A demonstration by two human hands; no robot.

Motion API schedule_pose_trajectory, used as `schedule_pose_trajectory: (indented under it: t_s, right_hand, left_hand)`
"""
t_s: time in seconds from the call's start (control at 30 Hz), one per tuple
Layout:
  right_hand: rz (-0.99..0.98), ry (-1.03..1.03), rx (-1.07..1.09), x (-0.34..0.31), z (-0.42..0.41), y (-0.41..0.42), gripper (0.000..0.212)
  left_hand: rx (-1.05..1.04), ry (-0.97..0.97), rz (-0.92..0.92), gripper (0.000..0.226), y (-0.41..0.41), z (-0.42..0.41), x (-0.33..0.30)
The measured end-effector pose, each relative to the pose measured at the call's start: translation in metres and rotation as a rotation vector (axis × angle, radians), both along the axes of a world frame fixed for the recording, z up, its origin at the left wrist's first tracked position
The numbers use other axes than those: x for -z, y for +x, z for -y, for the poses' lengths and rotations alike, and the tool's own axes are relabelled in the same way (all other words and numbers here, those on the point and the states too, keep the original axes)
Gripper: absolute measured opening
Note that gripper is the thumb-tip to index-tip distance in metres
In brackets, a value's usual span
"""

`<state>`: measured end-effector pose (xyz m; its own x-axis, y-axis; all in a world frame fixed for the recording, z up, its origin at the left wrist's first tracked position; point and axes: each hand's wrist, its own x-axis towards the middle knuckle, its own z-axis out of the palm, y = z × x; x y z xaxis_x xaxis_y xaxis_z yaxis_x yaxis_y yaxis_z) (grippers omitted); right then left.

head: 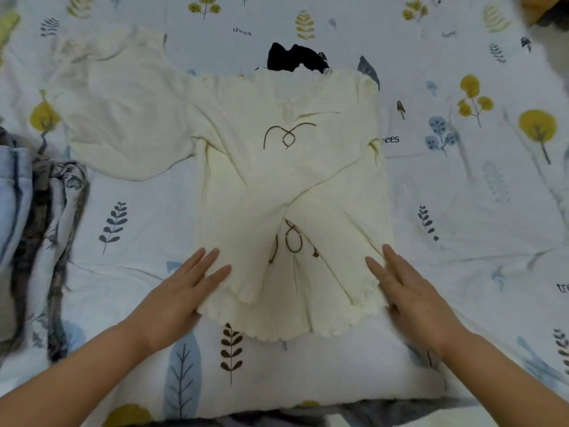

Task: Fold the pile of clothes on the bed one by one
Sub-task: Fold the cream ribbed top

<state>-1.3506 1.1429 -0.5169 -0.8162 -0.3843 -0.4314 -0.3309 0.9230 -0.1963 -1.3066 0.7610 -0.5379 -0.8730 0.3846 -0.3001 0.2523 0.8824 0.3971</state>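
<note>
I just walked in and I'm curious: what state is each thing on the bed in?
Cream top: flat, sleeves crossed over front.
Second cream garment: spread, unfolded.
Black garment: crumpled, partly hidden.
Left hand: open, fingers on the hem.
Right hand: open, on the hem.

left hand (178, 291): bare, no sleeve | right hand (412, 294): bare, no sleeve

- Small black crumpled fabric item (294, 58): lower part hidden behind the neckline of the cream ribbed knit top (289, 180); type indeterminate.
- Grey-and-blue patterned folded cloth stack (34, 235): cut by left edge.
- Orange-brown object (545, 7), top right corner: cropped, blurred, unidentifiable.
- Both forearms cut by bottom edge.
</note>
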Motion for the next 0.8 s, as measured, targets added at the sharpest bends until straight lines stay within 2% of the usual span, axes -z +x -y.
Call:
schedule_pose_trajectory:
  t_s: [0.1,0.2,0.27,0.33,0.43,0.53,0.63,0.73,0.8]
  right_hand:
    - [-0.056,-0.126,0.099,0.003,0.001,-0.007,0.074]
    - [-0.060,-0.177,0.202,0.004,0.005,-0.015,0.042]
    - [-0.117,-0.284,0.253,0.000,0.008,-0.022,0.024]
    - [-0.106,-0.419,0.323,-0.010,0.011,-0.030,0.025]
    - [-0.085,-0.566,0.436,-0.028,0.014,-0.054,0.041]
    - [-0.132,-0.637,0.515,-0.041,0.017,-0.095,0.042]
    - [-0.119,-0.779,0.625,-0.050,0.024,-0.148,0.044]
    - [-0.113,-0.895,0.712,-0.049,0.031,-0.205,0.033]
    - [-0.106,-0.892,0.751,-0.038,0.036,-0.239,0.023]
  left_hand:
    - [-0.069,0.060,-0.049,0.077,-0.004,-0.003,-0.003]
    - [-0.168,0.128,-0.043,0.054,-0.008,-0.005,-0.005]
    - [-0.236,0.180,-0.034,0.042,-0.014,-0.007,-0.010]
    - [-0.365,0.278,0.018,0.033,-0.028,-0.009,-0.024]
    - [-0.548,0.409,0.069,0.029,-0.060,-0.006,-0.050]
    - [-0.667,0.540,0.016,0.032,-0.106,-0.002,-0.072]
    - [-0.744,0.660,-0.054,0.017,-0.159,-0.003,-0.088]
    - [-0.857,0.697,-0.120,0.037,-0.208,0.004,-0.082]
    - [-0.953,0.660,-0.103,0.034,-0.234,0.009,-0.066]
